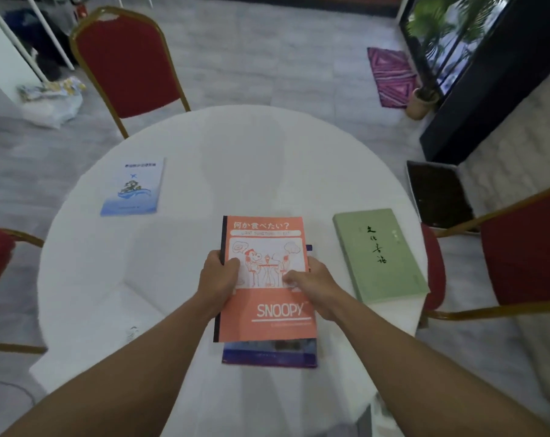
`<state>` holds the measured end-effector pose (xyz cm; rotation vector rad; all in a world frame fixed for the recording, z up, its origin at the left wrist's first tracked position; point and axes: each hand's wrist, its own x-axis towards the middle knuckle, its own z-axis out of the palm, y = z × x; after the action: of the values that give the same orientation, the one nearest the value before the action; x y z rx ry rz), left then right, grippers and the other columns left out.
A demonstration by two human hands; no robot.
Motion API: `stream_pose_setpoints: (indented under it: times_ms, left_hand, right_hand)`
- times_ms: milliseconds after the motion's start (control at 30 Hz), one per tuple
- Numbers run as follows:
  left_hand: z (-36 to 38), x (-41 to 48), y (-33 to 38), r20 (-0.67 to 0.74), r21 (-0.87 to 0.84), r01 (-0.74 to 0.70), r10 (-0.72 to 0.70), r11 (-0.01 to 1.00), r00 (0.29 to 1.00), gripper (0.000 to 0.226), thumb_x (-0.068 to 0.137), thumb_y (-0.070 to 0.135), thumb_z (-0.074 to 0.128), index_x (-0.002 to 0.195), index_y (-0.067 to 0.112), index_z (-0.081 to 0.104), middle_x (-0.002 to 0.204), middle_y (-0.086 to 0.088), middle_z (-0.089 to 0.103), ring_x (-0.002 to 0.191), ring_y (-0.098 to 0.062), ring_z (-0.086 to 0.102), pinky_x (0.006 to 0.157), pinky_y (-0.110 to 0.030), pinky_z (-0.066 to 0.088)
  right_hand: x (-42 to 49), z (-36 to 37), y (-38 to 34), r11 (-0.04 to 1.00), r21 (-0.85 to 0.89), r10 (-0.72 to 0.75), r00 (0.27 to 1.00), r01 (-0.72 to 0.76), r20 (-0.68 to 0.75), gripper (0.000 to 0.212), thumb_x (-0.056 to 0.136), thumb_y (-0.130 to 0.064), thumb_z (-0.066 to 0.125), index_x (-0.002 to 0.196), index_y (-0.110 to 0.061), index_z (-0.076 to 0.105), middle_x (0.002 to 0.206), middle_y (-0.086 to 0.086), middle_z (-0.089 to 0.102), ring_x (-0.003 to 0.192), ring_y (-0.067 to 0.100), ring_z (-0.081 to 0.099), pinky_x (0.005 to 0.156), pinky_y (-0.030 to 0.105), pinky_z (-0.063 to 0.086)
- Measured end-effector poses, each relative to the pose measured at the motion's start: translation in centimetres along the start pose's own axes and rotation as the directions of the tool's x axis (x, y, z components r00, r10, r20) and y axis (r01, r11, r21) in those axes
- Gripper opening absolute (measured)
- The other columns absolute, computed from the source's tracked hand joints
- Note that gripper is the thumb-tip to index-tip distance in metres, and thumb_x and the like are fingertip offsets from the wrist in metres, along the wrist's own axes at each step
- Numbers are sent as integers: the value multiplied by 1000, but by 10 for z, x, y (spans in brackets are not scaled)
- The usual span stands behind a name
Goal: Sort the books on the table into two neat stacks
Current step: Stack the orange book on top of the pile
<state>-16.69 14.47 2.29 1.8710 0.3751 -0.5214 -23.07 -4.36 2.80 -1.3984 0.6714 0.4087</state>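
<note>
The orange Snoopy notebook is in the middle of the near part of the round table, and both hands hold it. It has a black spine on its left side, Japanese writing at the top, a drawing in a white box, and the word SNOOPY near the bottom. The left hand grips the left edge at the spine, with the thumb on the cover. The right hand grips the right edge, and its thumb lies on the drawing. The notebook is over a dark blue book, which lies flat on the table. Only the near end of this blue book shows below the notebook, and a small corner shows at the right edge. It is not clear if the notebook already touches the blue book or is just above it.

To the right, a pale green book with black Chinese characters lies flat near the table's edge, apart from the notebook. On the far left of the table lies a thin light blue booklet with a picture on the cover, well apart from the other books.

The table has a white cloth. Red chairs with gold frames stand around it: one chair behind, one at the right. A purple mat and a potted plant are on the floor at the far right.
</note>
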Motion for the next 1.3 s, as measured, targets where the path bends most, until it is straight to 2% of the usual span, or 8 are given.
stream_pose_setpoints:
  times_ms: [100,200,300,500,633,733,967,1300]
  left_hand:
    - [20,0,-13,67,185,-102,91,977,994,25,96,23,47,121,17,46,117,-6,63,88,-17,66,61,-27,53]
    - [34,3,-29,88,337,-139,115,931,989,20,97,16,47,118,14,45,127,-9,51,90,-17,61,53,-18,48]
    - [42,3,-45,83,516,-139,112,845,990,16,99,10,45,111,16,36,128,-9,38,87,-12,48,51,-12,41]
    - [42,0,-61,-4,749,-123,191,651,982,41,97,22,51,133,9,36,131,-13,41,117,-26,46,92,-34,46]
    - [40,2,-61,38,718,-142,166,681,985,56,99,24,50,147,6,26,145,-15,24,133,-28,36,101,-36,45]
    - [39,3,-61,61,721,-146,148,677,987,58,100,27,48,150,9,24,145,-14,29,133,-28,39,100,-37,48]
    - [37,10,-62,44,732,-112,117,672,992,35,100,29,49,128,10,44,136,-13,42,118,-25,52,88,-30,49]
    - [31,18,-62,81,726,-104,66,680,995,33,100,31,50,126,11,44,135,-13,42,113,-25,55,77,-26,49]
  right_hand:
    - [0,-11,16,988,-152,-53,994,38,-92,31,88,-1,59,99,-29,55,108,1,70,87,17,73,61,28,58]
    - [2,-16,39,967,-253,-36,987,-5,-157,49,90,-5,58,132,-21,39,127,3,61,107,23,65,80,38,59]
    - [1,-14,55,915,-403,-86,981,8,-175,64,88,-2,56,143,-20,28,134,3,55,119,24,57,97,44,53]
    - [9,-9,74,769,-633,-139,945,-85,-295,60,86,-21,66,138,-22,36,121,3,30,120,25,44,99,31,44]
    - [13,-12,77,715,-690,-108,958,-112,-267,61,87,-32,66,138,-19,35,131,7,31,122,26,42,103,39,44]
    - [16,-13,78,719,-686,-76,969,-111,-236,66,90,-31,64,143,-13,28,136,8,27,129,25,37,108,38,42]
    - [19,-15,75,687,-717,-59,975,-115,-213,69,91,-32,63,144,-11,24,138,9,25,129,25,37,106,35,43]
    - [22,-14,76,697,-710,-81,972,-105,-223,66,91,-29,64,142,-13,25,135,7,25,127,22,39,97,29,45]
